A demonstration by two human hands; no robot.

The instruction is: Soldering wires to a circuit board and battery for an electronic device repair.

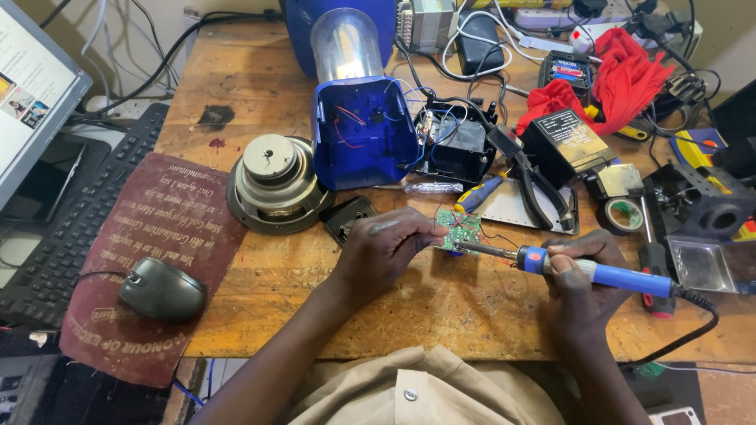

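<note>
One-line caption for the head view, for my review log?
Left hand steadies a small green circuit board while the right hand applies a blue-handled soldering iron on a cluttered wooden workbench.

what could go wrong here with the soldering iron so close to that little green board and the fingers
The left hand pinches the small green circuit board right where the soldering iron tip lands, so its fingers could get burned. Thin red wires on the board lie near the tip and might melt. The iron's black cord hangs off the table edge and could snag.
</note>
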